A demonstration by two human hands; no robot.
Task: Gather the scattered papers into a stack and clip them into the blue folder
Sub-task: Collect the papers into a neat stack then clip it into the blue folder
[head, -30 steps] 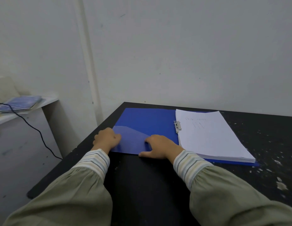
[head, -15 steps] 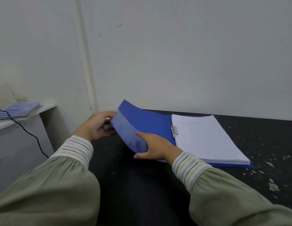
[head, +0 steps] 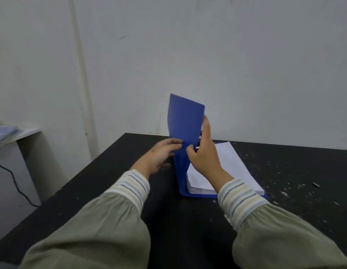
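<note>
Blue folder [head: 185,123]: one, on the black table [head: 110,191], its left cover raised nearly upright and bowed a little; its back cover lies flat under the papers, showing as a blue strip at the near edge.
Paper stack [head: 232,164]: one squared pile of white sheets lying on the folder's flat half, just right of the standing cover; the clip cannot be seen, since the right hand covers that spot.
Hands: two.
Left hand [head: 161,156]: fingers reach to the outer face of the raised cover at its lower part, fingertips touching it, fingers loosely bent; whether they pinch the cover I cannot tell.
Right hand [head: 204,154]: grasps the raised cover, thumb on the near face, fingers stretched up along its right edge.
Sleeves: two, olive green with striped cuffs.
Table surface: black, speckled with many small pale flecks on the right side, plus one small dark-and-pale scrap [head: 316,184] lying apart from the folder.
Wall [head: 246,65]: pale, directly behind the table, with a vertical strip running down at left.
Side shelf [head: 23,133]: one white ledge at far left, bearing a blurred bluish flat item [head: 4,133].
Cable [head: 11,177]: one black cord hanging down below the shelf.
In the way: the right hand and forearm hide the near left part of the paper stack.
</note>
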